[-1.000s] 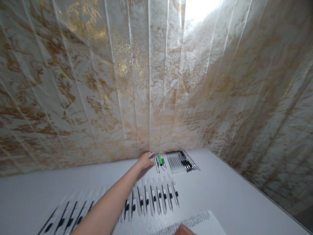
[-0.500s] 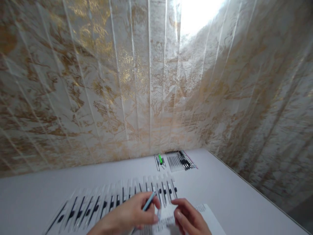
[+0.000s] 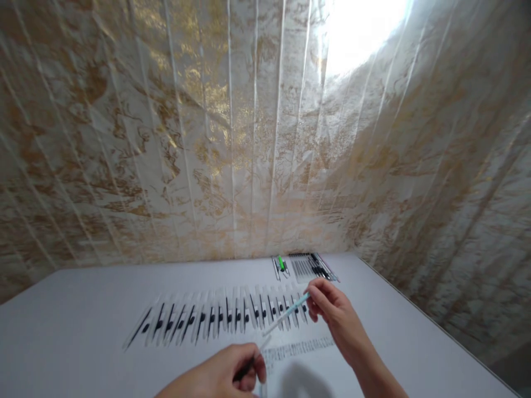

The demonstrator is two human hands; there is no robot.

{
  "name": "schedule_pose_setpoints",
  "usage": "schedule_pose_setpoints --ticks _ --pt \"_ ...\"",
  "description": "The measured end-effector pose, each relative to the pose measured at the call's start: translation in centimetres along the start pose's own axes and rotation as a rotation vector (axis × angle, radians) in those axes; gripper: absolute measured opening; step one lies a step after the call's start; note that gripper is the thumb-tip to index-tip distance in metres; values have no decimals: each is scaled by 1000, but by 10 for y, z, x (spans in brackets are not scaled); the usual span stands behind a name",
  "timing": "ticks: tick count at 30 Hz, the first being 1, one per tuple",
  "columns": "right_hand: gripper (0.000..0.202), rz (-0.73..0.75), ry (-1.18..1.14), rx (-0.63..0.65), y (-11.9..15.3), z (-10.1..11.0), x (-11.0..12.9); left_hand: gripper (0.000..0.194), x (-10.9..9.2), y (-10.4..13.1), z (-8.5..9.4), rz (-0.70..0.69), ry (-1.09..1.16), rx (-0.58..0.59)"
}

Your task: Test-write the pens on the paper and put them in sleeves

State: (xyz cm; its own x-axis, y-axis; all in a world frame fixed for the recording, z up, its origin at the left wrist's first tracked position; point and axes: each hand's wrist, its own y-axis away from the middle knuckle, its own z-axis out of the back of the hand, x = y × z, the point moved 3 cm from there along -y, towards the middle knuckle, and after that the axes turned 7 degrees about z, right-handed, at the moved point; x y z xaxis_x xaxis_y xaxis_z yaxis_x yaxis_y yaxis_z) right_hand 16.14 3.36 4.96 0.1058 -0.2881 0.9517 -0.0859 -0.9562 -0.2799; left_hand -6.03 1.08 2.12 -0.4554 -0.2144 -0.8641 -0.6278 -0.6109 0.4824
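Note:
My right hand (image 3: 327, 304) pinches one end of a thin light-blue stick (image 3: 296, 304) that looks like a pen refill. The stick slants down to the left, its lower end pale, just above my left hand (image 3: 238, 370). My left hand is curled round a dark, pen-like piece (image 3: 244, 367), mostly hidden by the fingers. A pale, clear tip (image 3: 265, 341) sticks up by its index finger. Beyond both hands runs a row of clear pen parts with dark rods and small black pieces (image 3: 212, 319). Below lies a sheet with rows of dark marks (image 3: 298, 347).
At the back of the white table (image 3: 83, 287) lie a bright green marker-like piece (image 3: 281, 263) among small parts, and a clear pack with several black pens (image 3: 319, 270). A shiny gold-patterned curtain (image 3: 228, 166) hangs behind, and the table's right edge slants towards me.
The light-blue stick has passed from my left hand to my right, which has moved up and closed on it. My left hand has shifted lower. The camera view has shifted too.

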Motion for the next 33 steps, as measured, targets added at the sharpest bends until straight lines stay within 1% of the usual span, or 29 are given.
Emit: schedule_pose_setpoints --ticks 2,4,8,13,22,27,33 --pt "35 -7 9 -17 -7 8 3 31 -3 7 5 15 -4 -16" --pt "36 -25 14 -40 -9 12 0 29 -7 13 7 13 0 -22" --pt "38 -71 -41 -43 -8 10 -9 26 -15 20 4 18 -3 -26" --pt "38 -97 -77 -27 -9 5 -13 27 -15 19 1 55 -21 -10" --pt "39 -123 -107 -43 -8 8 -15 27 -17 24 4 33 -18 -9" --pt "39 -141 -113 -22 -7 4 -15 27 -17 24 2 27 -7 -6" --pt "37 -143 -108 17 -4 -1 -14 27 -16 22 2 50 -61 -26"
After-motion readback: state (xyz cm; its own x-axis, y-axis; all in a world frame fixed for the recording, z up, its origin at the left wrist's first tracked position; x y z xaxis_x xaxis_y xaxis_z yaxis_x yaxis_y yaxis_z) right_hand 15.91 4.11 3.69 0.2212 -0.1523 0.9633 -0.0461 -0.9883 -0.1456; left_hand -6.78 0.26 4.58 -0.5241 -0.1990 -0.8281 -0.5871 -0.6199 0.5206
